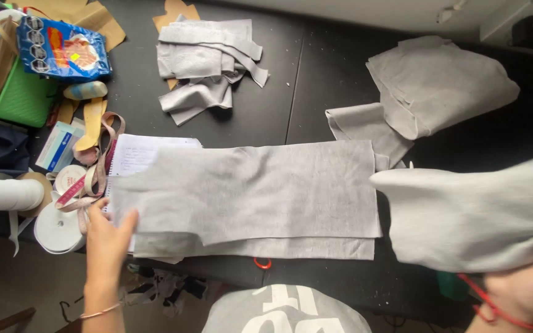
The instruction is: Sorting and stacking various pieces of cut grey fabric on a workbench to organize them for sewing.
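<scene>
A long grey fabric panel lies flat across the black table, stacked on another grey layer that shows along its near edge. My left hand rests with fingers spread on the panel's left end, pressing it down. My right hand, with a red cord at the wrist, is at the lower right, gripping a big loose piece of grey fabric lifted off the table, close to the camera.
A pile of grey cut strips lies at the back centre, crumpled grey cloth at the back right. At left: notebook, measuring tape, white tape rolls, green basket, blue packet.
</scene>
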